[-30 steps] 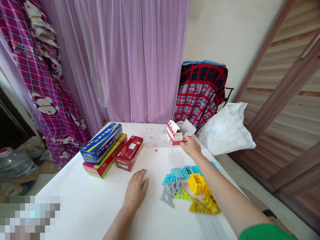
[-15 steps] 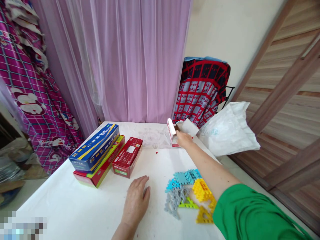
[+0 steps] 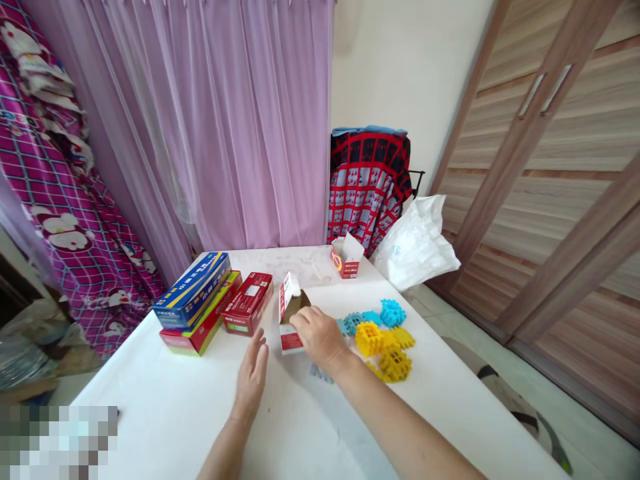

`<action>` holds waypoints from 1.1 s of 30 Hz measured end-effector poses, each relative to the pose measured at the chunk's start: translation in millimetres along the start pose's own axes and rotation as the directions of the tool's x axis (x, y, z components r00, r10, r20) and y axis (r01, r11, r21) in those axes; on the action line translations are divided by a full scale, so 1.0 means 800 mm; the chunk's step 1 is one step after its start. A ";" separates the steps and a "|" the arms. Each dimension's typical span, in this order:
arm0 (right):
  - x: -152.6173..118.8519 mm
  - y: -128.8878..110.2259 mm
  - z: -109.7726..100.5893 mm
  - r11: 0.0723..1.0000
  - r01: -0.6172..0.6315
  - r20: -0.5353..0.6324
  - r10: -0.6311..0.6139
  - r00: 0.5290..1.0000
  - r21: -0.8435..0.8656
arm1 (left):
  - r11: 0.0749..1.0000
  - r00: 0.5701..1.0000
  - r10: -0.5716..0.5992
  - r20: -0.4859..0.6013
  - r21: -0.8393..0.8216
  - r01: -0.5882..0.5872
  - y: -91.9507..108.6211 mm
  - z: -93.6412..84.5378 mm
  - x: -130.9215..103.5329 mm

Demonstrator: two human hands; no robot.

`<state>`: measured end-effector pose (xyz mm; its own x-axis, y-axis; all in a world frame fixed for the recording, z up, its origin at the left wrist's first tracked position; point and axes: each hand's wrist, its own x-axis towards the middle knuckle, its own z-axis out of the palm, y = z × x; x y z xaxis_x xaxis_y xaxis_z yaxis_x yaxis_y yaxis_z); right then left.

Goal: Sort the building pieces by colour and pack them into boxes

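An open red and white box [image 3: 291, 341] stands near the middle of the white table, its flap up. My right hand [image 3: 319, 333] pinches the box's near right edge. To the left of the box, my left hand [image 3: 254, 373] is held with its fingers stretched out, holding nothing. Yellow plastic pieces [image 3: 369, 339] and blue ones [image 3: 393, 313] lie to the right of my right hand. Some grey pieces [image 3: 320, 375] show partly under my right wrist.
A blue box [image 3: 193, 290] rests on a red and green box [image 3: 200, 333] at the left, beside a closed red box [image 3: 247, 303]. Another open red box [image 3: 346, 257] stands at the back edge, near a white bag [image 3: 413, 247].
My right hand has brought an open box from the back of the table toward the middle. My left hand has turned more upright. The view has shifted to the right.
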<state>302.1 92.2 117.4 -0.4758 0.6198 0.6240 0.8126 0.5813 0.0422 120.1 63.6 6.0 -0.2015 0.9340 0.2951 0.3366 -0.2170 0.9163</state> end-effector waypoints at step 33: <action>-0.146 -0.076 -0.017 0.864 0.254 -0.274 -0.141 0.951 0.435 | 0.917 0.915 -0.375 0.147 0.204 0.343 0.192 -0.029 -0.021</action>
<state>312.4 -22.8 52.8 -0.4751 0.3630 0.8016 0.4346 0.8889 -0.1448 153.7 7.5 148.0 -0.1759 0.9779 -0.1135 0.4271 0.1797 0.8862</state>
